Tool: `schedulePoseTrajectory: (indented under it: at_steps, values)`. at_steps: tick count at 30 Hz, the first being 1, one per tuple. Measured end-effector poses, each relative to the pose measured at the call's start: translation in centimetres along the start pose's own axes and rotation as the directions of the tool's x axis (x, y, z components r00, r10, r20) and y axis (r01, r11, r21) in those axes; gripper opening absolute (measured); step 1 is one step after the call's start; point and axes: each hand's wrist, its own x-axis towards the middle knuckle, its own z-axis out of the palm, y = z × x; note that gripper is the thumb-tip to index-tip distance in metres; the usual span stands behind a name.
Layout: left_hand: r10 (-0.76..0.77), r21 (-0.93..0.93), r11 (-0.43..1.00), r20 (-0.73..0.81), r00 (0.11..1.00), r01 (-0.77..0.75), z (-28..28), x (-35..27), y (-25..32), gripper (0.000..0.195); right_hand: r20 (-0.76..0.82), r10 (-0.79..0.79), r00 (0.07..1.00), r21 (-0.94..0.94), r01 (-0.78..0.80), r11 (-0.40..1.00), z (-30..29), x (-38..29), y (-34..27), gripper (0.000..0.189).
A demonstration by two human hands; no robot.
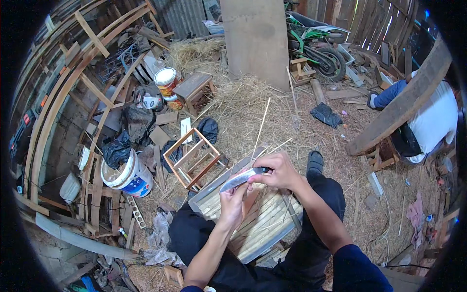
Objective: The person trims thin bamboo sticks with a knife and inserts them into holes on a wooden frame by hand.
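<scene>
My right hand (280, 171) grips the dark handle of a knife with a broad curved blade (237, 180), which points left across my other hand. Beneath the blade, my left hand (232, 204) pinches a thin bamboo strip (262, 126); its far end sticks up and away from me. The blade hides part of the left fingers and the strip's near end. Below both hands, between my knees, lies a framed panel of pale bamboo slats (268, 228). Loose thin slivers lie on its right half.
Left of the panel stand a small wooden frame (190, 160) and a white bucket (126, 179). Farther off are a low stool (193, 89), paint cans (167, 82) and a motorcycle (317, 43). At right, a seated person (434, 116) is partly behind a slanted wooden post (405, 102). Straw (240, 109) covers the ground.
</scene>
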Motion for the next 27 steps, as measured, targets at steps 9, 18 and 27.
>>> schedulePoseTrajectory:
  at_steps: [9,18,27]
  values:
    - [-0.019,0.034,0.999,0.044,0.999,0.017,-0.8,-0.8,-0.7,0.028,-0.046,0.159,0.986,-0.068,-0.162,0.984,-1.1,-0.9,0.4,0.027]
    - [-0.032,0.105,0.994,0.018,0.999,0.030,-3.3,-1.7,-0.5,0.035,-0.394,0.278,0.876,-0.162,-0.364,0.917,-6.8,-3.3,4.5,0.033]
    - [-0.068,0.075,0.995,-0.061,0.996,0.072,-2.9,-0.9,0.6,0.038,-0.151,0.188,0.970,-0.302,-0.226,0.926,-2.3,-2.4,1.4,0.035]
